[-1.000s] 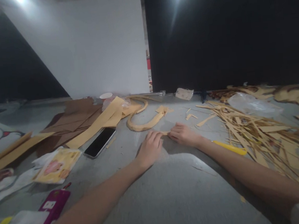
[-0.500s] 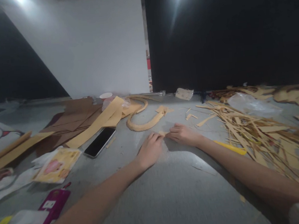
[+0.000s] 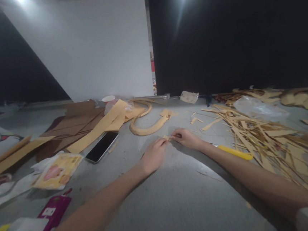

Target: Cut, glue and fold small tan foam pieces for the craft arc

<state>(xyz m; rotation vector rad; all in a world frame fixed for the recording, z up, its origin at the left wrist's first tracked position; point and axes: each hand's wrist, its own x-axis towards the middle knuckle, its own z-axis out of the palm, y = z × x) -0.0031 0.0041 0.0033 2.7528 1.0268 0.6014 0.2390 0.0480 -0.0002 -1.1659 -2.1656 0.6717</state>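
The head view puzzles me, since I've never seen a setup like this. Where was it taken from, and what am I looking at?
There is no machine at work here, just a person's bare hands. The camera is worn on that person's head, looking forward and down, so you see roughly what they see. The left hand and right hand meet at a small tan piece, which their fingertips appear to pinch. On the gray surface, a phone lies to the left, a curved tan band just beyond the hands, and a yellow-handled tool and loose tan strips to the right.
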